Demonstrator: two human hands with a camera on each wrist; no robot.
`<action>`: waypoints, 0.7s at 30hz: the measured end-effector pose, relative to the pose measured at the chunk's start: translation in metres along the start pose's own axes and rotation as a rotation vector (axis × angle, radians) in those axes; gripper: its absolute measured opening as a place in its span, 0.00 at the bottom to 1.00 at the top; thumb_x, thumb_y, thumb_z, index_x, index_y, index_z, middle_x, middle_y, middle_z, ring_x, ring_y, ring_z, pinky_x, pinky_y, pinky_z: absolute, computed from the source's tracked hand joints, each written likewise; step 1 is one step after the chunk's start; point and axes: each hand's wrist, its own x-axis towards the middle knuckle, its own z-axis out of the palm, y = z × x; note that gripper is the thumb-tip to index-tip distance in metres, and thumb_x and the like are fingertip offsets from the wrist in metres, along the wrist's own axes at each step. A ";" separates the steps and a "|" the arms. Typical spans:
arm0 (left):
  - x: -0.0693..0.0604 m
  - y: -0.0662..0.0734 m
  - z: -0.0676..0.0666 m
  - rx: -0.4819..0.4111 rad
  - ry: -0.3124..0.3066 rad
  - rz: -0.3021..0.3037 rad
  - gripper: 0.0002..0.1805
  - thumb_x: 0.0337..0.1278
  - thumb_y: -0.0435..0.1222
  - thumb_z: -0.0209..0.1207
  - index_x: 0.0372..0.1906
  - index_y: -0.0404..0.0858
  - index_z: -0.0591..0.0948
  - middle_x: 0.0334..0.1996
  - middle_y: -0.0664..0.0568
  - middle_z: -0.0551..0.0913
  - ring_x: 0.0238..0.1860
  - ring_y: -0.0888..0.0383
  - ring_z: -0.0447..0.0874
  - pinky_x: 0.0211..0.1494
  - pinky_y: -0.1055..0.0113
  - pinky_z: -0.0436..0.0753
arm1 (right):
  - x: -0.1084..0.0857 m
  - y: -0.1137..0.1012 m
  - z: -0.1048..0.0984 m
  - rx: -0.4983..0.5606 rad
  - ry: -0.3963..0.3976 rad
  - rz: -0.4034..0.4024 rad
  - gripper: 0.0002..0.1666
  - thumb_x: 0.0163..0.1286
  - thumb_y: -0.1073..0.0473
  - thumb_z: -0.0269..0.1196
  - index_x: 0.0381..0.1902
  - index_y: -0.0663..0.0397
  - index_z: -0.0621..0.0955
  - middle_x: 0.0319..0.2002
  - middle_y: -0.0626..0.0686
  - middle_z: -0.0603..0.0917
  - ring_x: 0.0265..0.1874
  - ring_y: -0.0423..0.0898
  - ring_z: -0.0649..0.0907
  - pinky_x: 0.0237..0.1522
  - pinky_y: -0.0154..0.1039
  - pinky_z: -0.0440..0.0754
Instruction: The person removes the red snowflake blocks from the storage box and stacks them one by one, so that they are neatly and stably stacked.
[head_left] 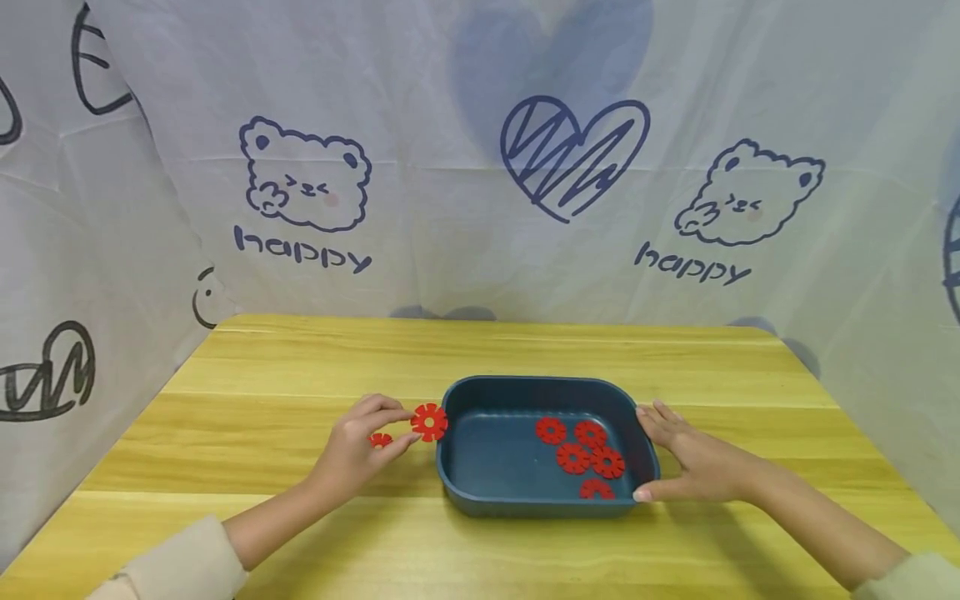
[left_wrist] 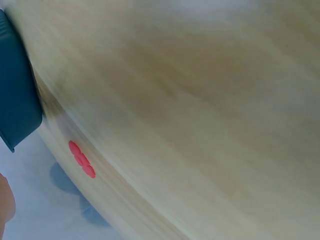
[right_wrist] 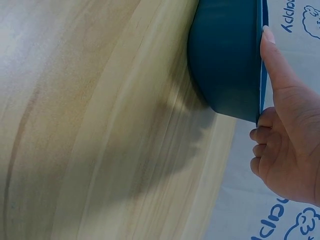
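Observation:
My left hand (head_left: 358, 443) pinches a red notched plastic disc (head_left: 429, 422) by its edge, just beside the left rim of a dark blue rectangular basin (head_left: 487, 508). Past those fingers another red disc (head_left: 380, 439) lies on the table, partly hidden. The left wrist view shows several red discs (left_wrist: 81, 159) in a short row on the wood. At the basin's right end my right hand (head_left: 693, 460) holds the rim, thumb at the front corner and fingers farther back. Several red discs (head_left: 573, 458) lie flat inside the basin, toward its right side.
The wooden table (head_left: 300, 367) runs back to a pale cloth backdrop (head_left: 435, 183) printed with bears and hearts. More cloth (head_left: 67, 250) hangs along the left side.

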 end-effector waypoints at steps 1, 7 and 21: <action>-0.001 0.000 -0.002 0.000 0.003 -0.003 0.16 0.26 0.28 0.75 0.30 0.31 0.85 0.29 0.50 0.80 0.32 0.58 0.77 0.35 0.80 0.78 | 0.000 0.000 0.000 -0.003 0.002 -0.001 0.63 0.53 0.36 0.66 0.67 0.77 0.52 0.69 0.74 0.49 0.67 0.74 0.45 0.61 0.71 0.51; -0.009 -0.004 -0.011 0.007 0.015 -0.038 0.13 0.40 0.37 0.70 0.31 0.31 0.85 0.29 0.50 0.81 0.31 0.58 0.78 0.37 0.81 0.79 | 0.002 0.001 -0.001 -0.010 0.009 -0.017 0.63 0.53 0.36 0.66 0.67 0.76 0.53 0.69 0.74 0.50 0.67 0.74 0.45 0.62 0.70 0.52; -0.031 -0.017 -0.023 0.105 0.016 -0.115 0.15 0.23 0.24 0.74 0.28 0.31 0.84 0.27 0.51 0.82 0.31 0.59 0.79 0.41 0.87 0.76 | 0.000 0.001 0.001 -0.005 0.020 -0.011 0.63 0.52 0.36 0.66 0.67 0.77 0.52 0.69 0.74 0.50 0.67 0.74 0.46 0.61 0.70 0.53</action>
